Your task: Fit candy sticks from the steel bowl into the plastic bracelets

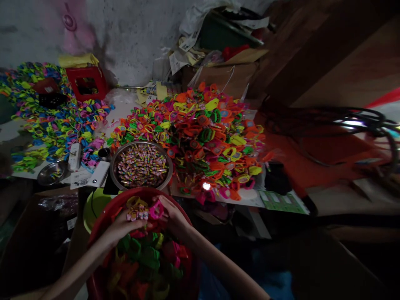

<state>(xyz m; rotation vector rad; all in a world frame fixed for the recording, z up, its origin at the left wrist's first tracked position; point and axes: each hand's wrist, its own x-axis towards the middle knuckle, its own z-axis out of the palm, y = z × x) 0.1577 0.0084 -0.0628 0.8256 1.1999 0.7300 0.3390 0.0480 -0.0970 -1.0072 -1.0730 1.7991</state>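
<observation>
Both hands are over a red tub [93,237] of green, orange, yellow and pink plastic toy watches [150,257]. My left hand [125,225] is closed around several small printed rolls, which look like wrapped candies [137,213]. A yellow toy watch [133,201] shows just behind these rolls; whether the hand grips it too I cannot tell. Between the fingers of my right hand [170,211] is a pink toy watch [156,209], close to the rolls. Past the tub's far rim stands a round metal bowl [170,166] full of similar rolls [140,162].
A big heap of toy watches [215,137] covers the table behind the tub. Another heap [62,121] lies left, around a red stool [87,83]. A power strip [74,156], a white box [99,174] and a small metal dish [51,173] sit near the edge. Black cables [343,116] hang right.
</observation>
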